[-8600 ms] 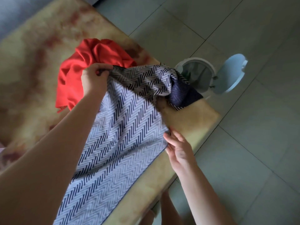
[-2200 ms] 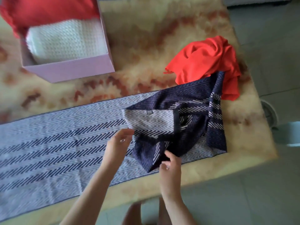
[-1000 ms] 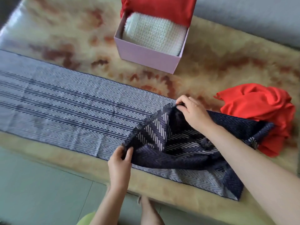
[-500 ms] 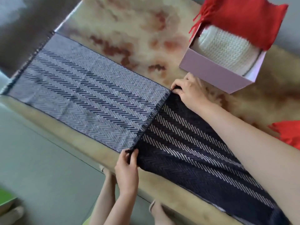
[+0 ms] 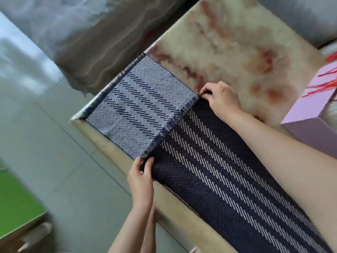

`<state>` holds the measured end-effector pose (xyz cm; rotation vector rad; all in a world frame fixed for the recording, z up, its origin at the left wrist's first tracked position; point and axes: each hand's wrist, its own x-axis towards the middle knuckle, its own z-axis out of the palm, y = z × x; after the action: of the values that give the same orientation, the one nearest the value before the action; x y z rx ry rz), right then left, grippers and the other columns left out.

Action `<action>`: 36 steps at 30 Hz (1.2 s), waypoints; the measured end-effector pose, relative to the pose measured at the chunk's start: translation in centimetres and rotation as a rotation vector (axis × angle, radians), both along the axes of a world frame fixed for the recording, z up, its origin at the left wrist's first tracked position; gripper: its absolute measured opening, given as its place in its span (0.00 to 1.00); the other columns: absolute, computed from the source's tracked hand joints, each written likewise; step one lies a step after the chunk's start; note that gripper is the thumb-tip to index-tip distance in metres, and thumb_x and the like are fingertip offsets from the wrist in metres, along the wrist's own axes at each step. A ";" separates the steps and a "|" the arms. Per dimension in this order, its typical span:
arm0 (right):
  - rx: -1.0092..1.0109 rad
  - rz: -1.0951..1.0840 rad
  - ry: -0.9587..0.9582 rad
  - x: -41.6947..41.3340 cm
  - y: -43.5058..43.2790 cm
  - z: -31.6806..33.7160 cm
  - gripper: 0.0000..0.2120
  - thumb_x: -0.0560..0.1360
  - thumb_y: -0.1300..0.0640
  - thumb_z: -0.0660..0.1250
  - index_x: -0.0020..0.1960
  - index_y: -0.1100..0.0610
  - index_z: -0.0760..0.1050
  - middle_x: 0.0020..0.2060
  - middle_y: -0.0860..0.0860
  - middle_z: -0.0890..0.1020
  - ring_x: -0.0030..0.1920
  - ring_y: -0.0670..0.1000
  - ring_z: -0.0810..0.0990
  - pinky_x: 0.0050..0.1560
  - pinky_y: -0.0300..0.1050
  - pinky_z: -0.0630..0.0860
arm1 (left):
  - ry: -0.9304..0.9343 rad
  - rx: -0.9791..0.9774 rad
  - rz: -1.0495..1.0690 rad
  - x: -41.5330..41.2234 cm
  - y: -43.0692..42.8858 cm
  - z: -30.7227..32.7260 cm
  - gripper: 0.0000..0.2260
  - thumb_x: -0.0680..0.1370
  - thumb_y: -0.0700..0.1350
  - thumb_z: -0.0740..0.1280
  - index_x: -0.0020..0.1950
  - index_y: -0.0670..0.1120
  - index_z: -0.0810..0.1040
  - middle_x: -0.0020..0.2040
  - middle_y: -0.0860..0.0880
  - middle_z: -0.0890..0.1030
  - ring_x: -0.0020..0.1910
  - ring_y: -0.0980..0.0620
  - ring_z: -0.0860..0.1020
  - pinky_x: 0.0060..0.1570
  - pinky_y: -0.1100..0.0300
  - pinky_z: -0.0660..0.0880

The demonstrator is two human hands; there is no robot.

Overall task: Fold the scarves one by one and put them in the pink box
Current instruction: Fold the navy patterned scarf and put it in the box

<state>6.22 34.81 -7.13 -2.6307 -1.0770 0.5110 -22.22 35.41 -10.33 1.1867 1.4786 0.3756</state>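
A long navy-and-white herringbone scarf lies along the table, its dark side folded back over the pale side. My left hand pinches the near corner of the folded-over fringed end. My right hand pinches the far corner of that same end. The fringed edge runs between my hands, well short of the scarf's other end at the table's left edge. The pink box stands at the right edge of the view, with red fringe hanging over it.
The table has a cream and rust marbled top. Grey floor tiles lie below its near edge. A green surface sits at lower left. A grey-brown mass fills the upper left.
Both hands have dragged the dark fringed end further left along the pale half. The red scarf on the table and most of the box have left the view.
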 end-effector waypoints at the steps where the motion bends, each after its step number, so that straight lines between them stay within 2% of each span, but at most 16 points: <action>1: -0.004 0.016 0.004 0.1 1.8 -0.2 0.08 0.77 0.54 0.65 0.54 0.50 0.79 0.50 0.57 0.77 0.56 0.59 0.75 0.53 0.46 0.67 | 0.002 0.022 0.007 -0.2 1.5 -0.1 0.05 0.77 0.44 0.67 0.41 0.50 0.78 0.39 0.49 0.81 0.43 0.44 0.80 0.44 0.37 0.78; 4: 0.004 0.053 0.036 0.1 6.7 -1.1 0.07 0.76 0.54 0.65 0.52 0.49 0.79 0.49 0.58 0.78 0.54 0.60 0.75 0.53 0.47 0.69 | 0.007 0.057 0.041 -0.7 5.9 -0.3 0.04 0.77 0.44 0.67 0.41 0.47 0.78 0.40 0.45 0.80 0.41 0.41 0.78 0.42 0.39 0.78; 7: 0.007 0.093 0.050 -0.4 11.2 -1.9 0.06 0.75 0.54 0.65 0.51 0.49 0.79 0.49 0.58 0.79 0.55 0.60 0.76 0.53 0.47 0.69 | 0.005 0.068 0.095 -1.2 9.7 -0.6 0.04 0.76 0.43 0.68 0.41 0.48 0.78 0.41 0.44 0.80 0.41 0.47 0.77 0.37 0.46 0.80; 10: 0.010 0.115 0.045 -1.0 15.1 -2.4 0.06 0.75 0.54 0.65 0.51 0.49 0.79 0.52 0.56 0.79 0.56 0.59 0.76 0.52 0.47 0.69 | 0.012 0.088 0.136 -1.7 13.1 -1.2 0.04 0.76 0.43 0.69 0.42 0.49 0.78 0.41 0.47 0.81 0.40 0.52 0.77 0.40 0.51 0.79; 14: -0.003 0.121 0.023 -1.1 19.2 -3.3 0.06 0.76 0.53 0.64 0.52 0.48 0.78 0.54 0.55 0.78 0.57 0.59 0.75 0.49 0.45 0.66 | 0.027 0.076 0.195 -1.9 16.9 -2.1 0.04 0.75 0.46 0.70 0.41 0.53 0.78 0.42 0.49 0.82 0.44 0.50 0.80 0.49 0.42 0.78; 16: -0.010 0.116 0.011 -1.2 20.8 -3.6 0.06 0.77 0.53 0.63 0.52 0.48 0.78 0.54 0.55 0.78 0.57 0.58 0.74 0.48 0.44 0.64 | 0.037 0.082 0.212 -1.8 18.3 -2.3 0.03 0.75 0.46 0.70 0.43 0.52 0.78 0.42 0.51 0.81 0.46 0.50 0.80 0.51 0.43 0.78; 18: -0.008 0.122 0.005 -1.2 22.1 -4.0 0.06 0.77 0.53 0.63 0.52 0.48 0.78 0.55 0.54 0.77 0.58 0.57 0.74 0.50 0.45 0.65 | 0.037 0.105 0.214 -1.7 19.3 -2.5 0.02 0.75 0.45 0.70 0.45 0.49 0.78 0.41 0.54 0.80 0.45 0.52 0.78 0.51 0.50 0.77; 21: -0.013 0.139 -0.003 -1.1 23.3 -4.7 0.07 0.77 0.53 0.63 0.52 0.48 0.78 0.54 0.54 0.78 0.58 0.57 0.74 0.48 0.45 0.64 | 0.053 0.139 0.214 -1.7 20.6 -2.7 0.02 0.76 0.43 0.69 0.46 0.46 0.78 0.41 0.54 0.79 0.43 0.56 0.76 0.45 0.69 0.72; 23: -0.018 0.147 -0.012 -1.2 24.1 -4.9 0.07 0.77 0.52 0.63 0.51 0.48 0.78 0.53 0.54 0.78 0.57 0.57 0.74 0.48 0.45 0.65 | 0.059 0.149 0.216 -1.6 21.3 -3.0 0.02 0.77 0.42 0.68 0.46 0.45 0.78 0.40 0.53 0.79 0.40 0.59 0.76 0.41 0.72 0.70; 26: -0.032 0.136 -0.002 -1.2 24.9 -5.2 0.06 0.77 0.52 0.63 0.51 0.47 0.78 0.53 0.54 0.79 0.58 0.57 0.74 0.49 0.45 0.65 | 0.062 0.156 0.222 -1.1 22.1 -3.0 0.02 0.78 0.41 0.66 0.46 0.45 0.78 0.38 0.58 0.77 0.35 0.69 0.75 0.39 0.77 0.68; 27: -0.042 0.127 0.012 -1.1 25.1 -5.4 0.06 0.77 0.52 0.63 0.51 0.47 0.78 0.53 0.54 0.79 0.57 0.56 0.74 0.49 0.45 0.65 | 0.072 0.151 0.217 -1.0 22.2 -3.0 0.02 0.78 0.42 0.66 0.46 0.45 0.77 0.38 0.58 0.76 0.34 0.70 0.74 0.38 0.77 0.68; 29: -0.034 0.102 0.078 -0.8 24.9 -5.6 0.07 0.76 0.51 0.65 0.53 0.49 0.76 0.54 0.54 0.79 0.57 0.56 0.74 0.51 0.47 0.68 | 0.095 0.122 0.217 -1.0 22.3 -2.8 0.04 0.77 0.45 0.68 0.47 0.45 0.77 0.38 0.56 0.76 0.36 0.64 0.75 0.38 0.75 0.69; 30: -0.011 0.096 0.122 -0.8 24.7 -5.6 0.11 0.75 0.50 0.67 0.56 0.51 0.75 0.53 0.54 0.78 0.56 0.55 0.74 0.54 0.48 0.69 | 0.090 0.095 0.231 -1.2 22.3 -2.8 0.06 0.75 0.47 0.69 0.48 0.46 0.77 0.39 0.54 0.78 0.38 0.61 0.76 0.40 0.72 0.71; 32: 0.041 0.074 0.229 -0.5 24.0 -5.2 0.20 0.72 0.48 0.71 0.60 0.54 0.72 0.52 0.52 0.75 0.53 0.52 0.73 0.57 0.47 0.70 | 0.070 0.027 0.265 -1.6 21.9 -2.9 0.11 0.72 0.49 0.73 0.50 0.47 0.76 0.43 0.51 0.81 0.42 0.55 0.79 0.46 0.58 0.76; 34: 0.058 0.043 0.320 0.2 23.0 -4.7 0.25 0.70 0.51 0.74 0.63 0.57 0.69 0.50 0.51 0.75 0.50 0.49 0.73 0.55 0.43 0.70 | 0.035 -0.052 0.307 -1.8 21.2 -2.5 0.15 0.71 0.45 0.74 0.53 0.48 0.73 0.42 0.52 0.80 0.41 0.57 0.79 0.49 0.55 0.77; 36: 0.009 -0.020 0.353 1.1 21.9 -4.5 0.24 0.70 0.57 0.74 0.62 0.58 0.69 0.44 0.50 0.77 0.48 0.49 0.75 0.54 0.44 0.71 | 0.004 -0.114 0.361 -1.9 20.5 -2.2 0.17 0.71 0.41 0.74 0.55 0.48 0.71 0.41 0.54 0.78 0.40 0.62 0.78 0.50 0.56 0.77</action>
<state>7.30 56.69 -11.65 -2.4150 -0.9350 0.9206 -24.14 55.86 -12.48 0.8289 1.6972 0.5252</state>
